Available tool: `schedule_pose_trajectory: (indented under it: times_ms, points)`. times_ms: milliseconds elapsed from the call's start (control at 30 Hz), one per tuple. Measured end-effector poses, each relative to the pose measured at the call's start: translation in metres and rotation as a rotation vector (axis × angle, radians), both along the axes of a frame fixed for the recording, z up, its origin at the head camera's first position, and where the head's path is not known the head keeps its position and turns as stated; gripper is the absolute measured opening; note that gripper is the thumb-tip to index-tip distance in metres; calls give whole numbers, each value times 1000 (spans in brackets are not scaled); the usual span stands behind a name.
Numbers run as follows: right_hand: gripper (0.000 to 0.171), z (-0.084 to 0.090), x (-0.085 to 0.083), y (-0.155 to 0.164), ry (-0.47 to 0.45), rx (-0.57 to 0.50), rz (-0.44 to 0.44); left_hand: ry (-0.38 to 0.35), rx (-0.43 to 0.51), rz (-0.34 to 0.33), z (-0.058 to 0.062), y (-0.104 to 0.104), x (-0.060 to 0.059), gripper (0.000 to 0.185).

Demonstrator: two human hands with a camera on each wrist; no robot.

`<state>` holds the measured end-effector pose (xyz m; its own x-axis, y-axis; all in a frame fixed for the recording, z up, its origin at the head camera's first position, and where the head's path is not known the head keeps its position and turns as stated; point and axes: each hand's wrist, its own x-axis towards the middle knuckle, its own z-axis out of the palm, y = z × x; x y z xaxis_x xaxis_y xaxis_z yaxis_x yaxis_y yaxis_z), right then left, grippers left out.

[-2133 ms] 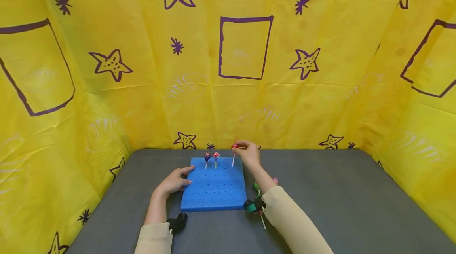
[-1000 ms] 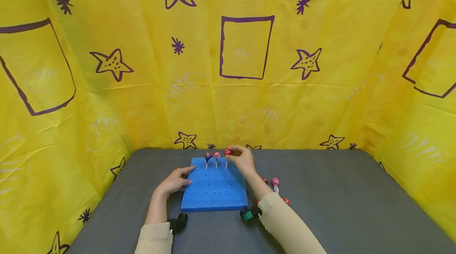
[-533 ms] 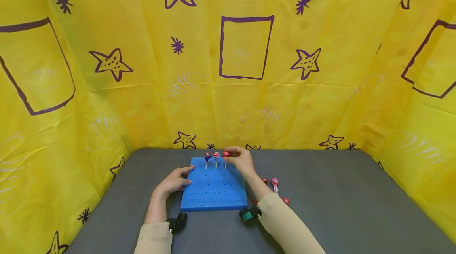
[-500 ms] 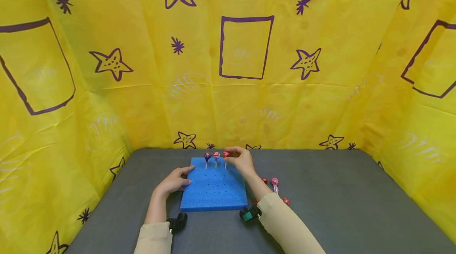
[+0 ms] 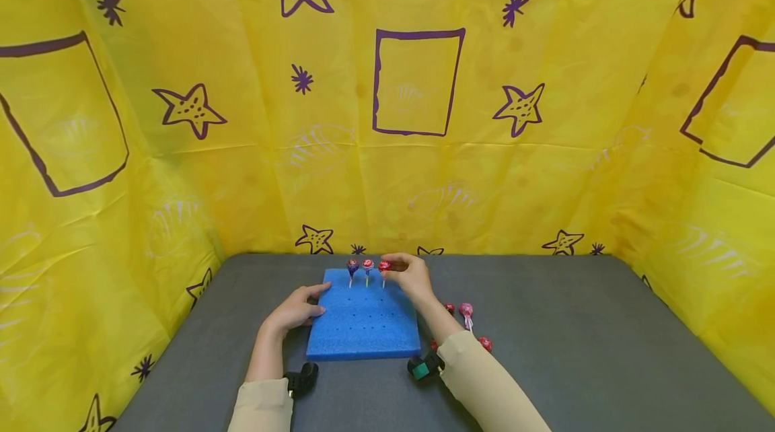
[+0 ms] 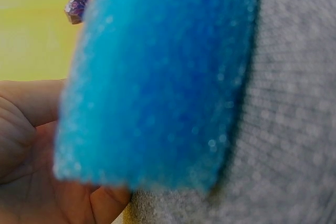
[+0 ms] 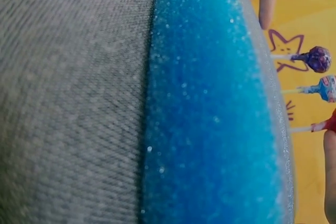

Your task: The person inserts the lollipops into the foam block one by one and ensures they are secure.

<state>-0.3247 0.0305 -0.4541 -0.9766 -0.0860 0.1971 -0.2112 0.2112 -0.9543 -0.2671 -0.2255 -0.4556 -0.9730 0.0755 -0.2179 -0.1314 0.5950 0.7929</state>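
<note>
A blue foam block with rows of small holes lies on the table. In its back row stand a purple lollipop and, right of it, a red-and-white lollipop with a blue wrapper. Third in that line is a red lollipop, its white stick upright at the foam; my right hand pinches its head between thumb and fingers. My left hand rests against the block's left edge, fingers spread over the rim. The left wrist view shows this hand pressed close against the foam's side.
To the block's right, partly behind my right forearm, lie several loose lollipops, among them a pink lollipop and a red lollipop. The grey table extends to both sides. A yellow patterned cloth hangs behind and around it.
My right hand has brought the red lollipop left and down, into line with the other two. Loose lollipops have come out from behind the right forearm. The left hand stays put.
</note>
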Motion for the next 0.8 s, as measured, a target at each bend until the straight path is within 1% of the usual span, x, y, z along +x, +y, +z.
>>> schedule_pose_trajectory:
  times_ms: [467, 800]
  points:
    - [29, -2, -1, -2, -45, 14, -32, 10, 8, -3, -1, 0, 0, 57]
    - [29, 0, 1, -1, -38, 23, -27, 3, 6, -1, -2, 0, -1, 56]
